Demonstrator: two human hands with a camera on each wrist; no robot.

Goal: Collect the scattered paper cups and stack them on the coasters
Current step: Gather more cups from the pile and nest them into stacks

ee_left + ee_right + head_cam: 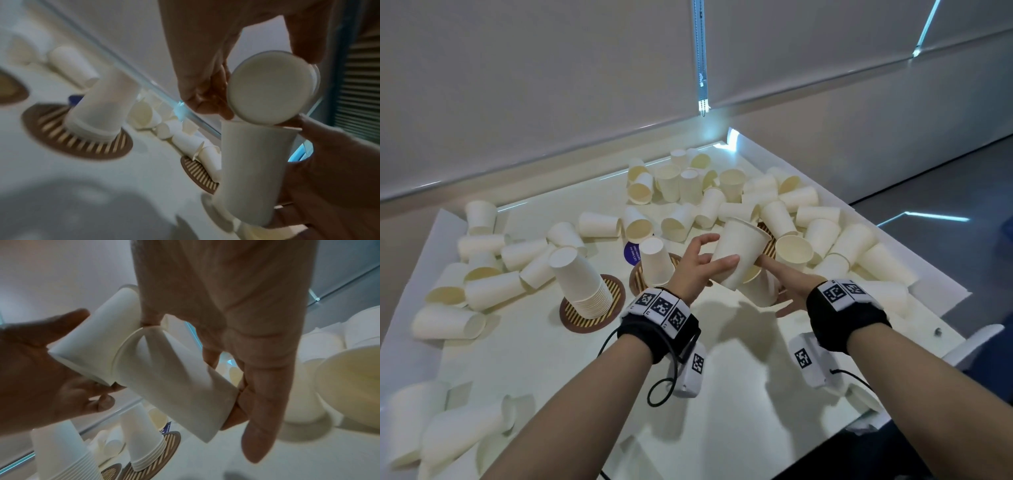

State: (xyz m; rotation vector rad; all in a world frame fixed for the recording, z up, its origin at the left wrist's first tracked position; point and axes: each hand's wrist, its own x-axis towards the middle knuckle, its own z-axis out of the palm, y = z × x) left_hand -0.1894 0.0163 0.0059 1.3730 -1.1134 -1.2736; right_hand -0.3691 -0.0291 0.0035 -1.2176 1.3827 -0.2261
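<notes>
Hands: left hand [693, 265] grips an upper cup [739, 251], right hand [787, 286] holds a lower cup [758, 291], nesting them mid-air | Location: 12 o'clock, above table [585, 359]; coaster stacks [582, 277] at 10 o'clock | Handling: thin paper, very light, crushable; hold walls gently near the base, judged.

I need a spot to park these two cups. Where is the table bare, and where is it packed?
Bare: the near table under both wrists, in front of the tall stack on its coaster. A smaller patch lies behind that stack, beside the purple sticker. Packed: far right pile and left edge cups.
</notes>
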